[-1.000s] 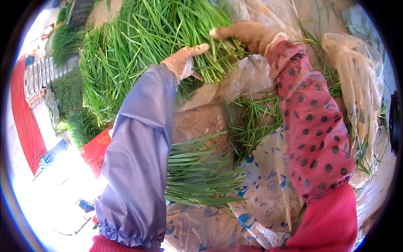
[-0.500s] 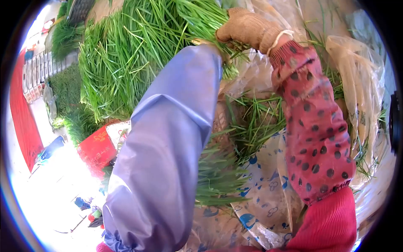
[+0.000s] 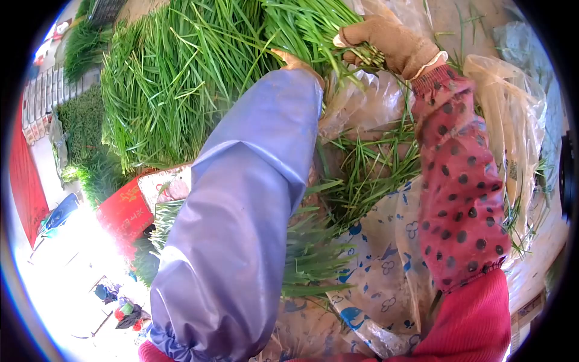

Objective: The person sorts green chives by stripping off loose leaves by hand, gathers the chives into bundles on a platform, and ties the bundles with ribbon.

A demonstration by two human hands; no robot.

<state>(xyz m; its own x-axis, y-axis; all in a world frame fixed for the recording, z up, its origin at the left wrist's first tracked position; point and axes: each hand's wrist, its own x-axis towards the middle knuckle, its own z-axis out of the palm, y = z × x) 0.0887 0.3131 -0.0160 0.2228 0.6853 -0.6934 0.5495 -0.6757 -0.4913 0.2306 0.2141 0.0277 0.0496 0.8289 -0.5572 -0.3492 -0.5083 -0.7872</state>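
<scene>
My right hand [image 3: 392, 45], in a brown knit glove, is closed round the cut ends of a bunch of green leaves [image 3: 307, 27] that look like garlic chives. The leaves stretch left from my fist over a large pile of the same greens [image 3: 175, 78]. My left hand [image 3: 295, 61] lies at the pile's right edge, beyond the end of a shiny lilac sleeve cover. Only a strip of its tan glove shows; the fingers are hidden.
Loose leaves [image 3: 380, 169] lie between my arms, above a printed plastic sheet [image 3: 386, 241]. Clear plastic bags [image 3: 506, 90] are crumpled at the right. To the left are a red box [image 3: 126, 208], darker greens [image 3: 90, 123] and a red cloth strip [image 3: 25, 181].
My right hand has moved a little right with the bunch, and its cut ends show more plainly. More of the left glove shows past the sleeve. The background has shifted slightly left.
</scene>
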